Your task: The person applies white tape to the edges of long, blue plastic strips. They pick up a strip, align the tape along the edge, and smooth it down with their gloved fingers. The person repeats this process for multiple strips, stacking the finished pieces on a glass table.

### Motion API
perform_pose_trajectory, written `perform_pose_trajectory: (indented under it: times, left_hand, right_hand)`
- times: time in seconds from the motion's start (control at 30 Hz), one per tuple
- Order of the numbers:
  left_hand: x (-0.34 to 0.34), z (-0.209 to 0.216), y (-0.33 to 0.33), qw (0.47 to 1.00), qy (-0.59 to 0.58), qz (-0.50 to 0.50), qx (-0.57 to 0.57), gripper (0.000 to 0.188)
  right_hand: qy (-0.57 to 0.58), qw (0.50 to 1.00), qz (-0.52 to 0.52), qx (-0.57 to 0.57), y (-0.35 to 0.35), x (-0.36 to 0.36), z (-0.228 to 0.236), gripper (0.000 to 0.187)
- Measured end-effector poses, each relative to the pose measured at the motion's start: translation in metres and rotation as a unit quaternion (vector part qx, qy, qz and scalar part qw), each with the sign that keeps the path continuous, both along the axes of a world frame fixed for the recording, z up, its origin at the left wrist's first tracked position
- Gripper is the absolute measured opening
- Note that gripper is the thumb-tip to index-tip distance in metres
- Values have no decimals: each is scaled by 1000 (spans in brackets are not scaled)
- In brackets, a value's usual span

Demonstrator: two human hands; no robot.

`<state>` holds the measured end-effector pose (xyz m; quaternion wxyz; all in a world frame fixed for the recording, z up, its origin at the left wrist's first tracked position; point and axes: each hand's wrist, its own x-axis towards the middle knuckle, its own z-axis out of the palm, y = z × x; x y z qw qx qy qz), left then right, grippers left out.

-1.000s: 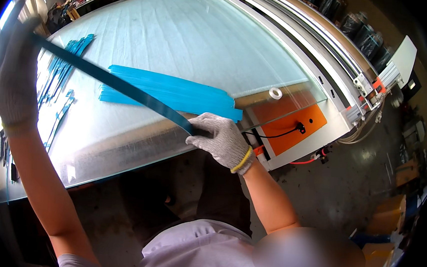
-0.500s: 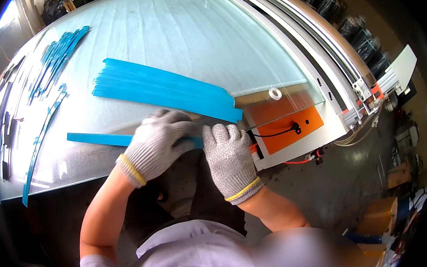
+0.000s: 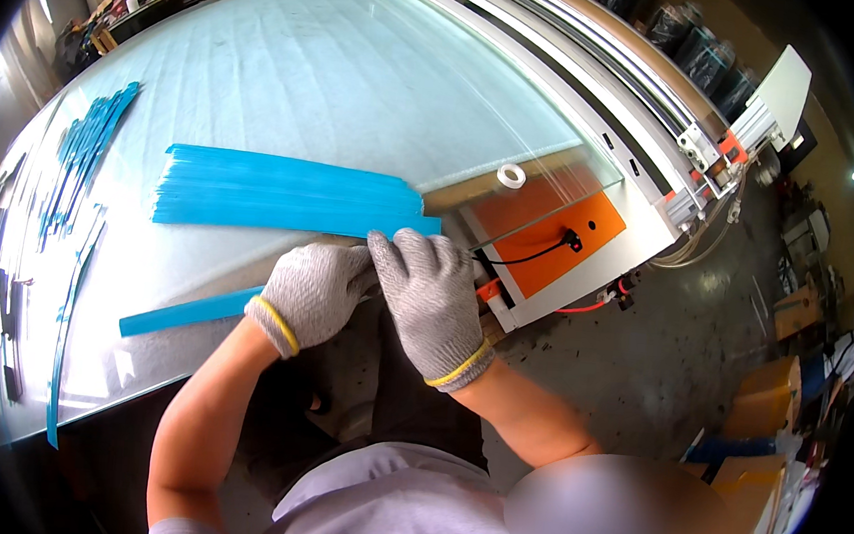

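My left hand (image 3: 313, 293), in a grey knit glove with a yellow cuff edge, is closed on a narrow blue strip (image 3: 188, 310). The strip's free end sticks out to the left, angled slightly down toward me. Against its fingertips, my gloved right hand (image 3: 430, 297) has its fingers curled and pressed together; whatever is between them is hidden. Just beyond both hands lies a fanned stack of similar blue strips (image 3: 287, 196) on the glass-topped table (image 3: 292, 76). The right fingertips are close to the stack's near right corner.
Thin blue offcuts (image 3: 84, 165) and dark strips (image 3: 3, 304) lie at the left. A white tape roll (image 3: 511, 176) rests near an orange panel (image 3: 549, 242) with a black cable. A metal rail machine (image 3: 600, 110) runs along the right side. Cardboard boxes (image 3: 768, 394) stand on the floor.
The held strip has tilted, its left end now lower and nearer me. My hands have drawn together and the fingertips meet. The whole view has shifted slightly.
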<state>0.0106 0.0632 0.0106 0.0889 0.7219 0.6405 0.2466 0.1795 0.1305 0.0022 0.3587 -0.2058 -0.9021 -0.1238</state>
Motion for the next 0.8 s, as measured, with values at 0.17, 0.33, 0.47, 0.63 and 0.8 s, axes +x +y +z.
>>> perform_pose_trajectory:
  times: [0.17,0.33,0.47,0.63,0.8]
  left_hand:
    - [26,11,-29,991,92,92,16,12]
    - [40,14,-38,992,76,80,66,10]
    - [46,17,-43,989,73,95,88,11]
    - [49,16,-44,983,103,103,109,12]
    - [51,19,-49,988,82,95,93,11]
  right_hand:
    - [285,928,29,-238,-22,23,-24,61]
    - [304,886,123,-327,-34,29,-30,55]
    - [303,893,132,-306,-42,29,-32,58]
    - [305,887,130,-321,-49,32,-34,61]
    - [307,880,144,-331,-51,35,-38,62]
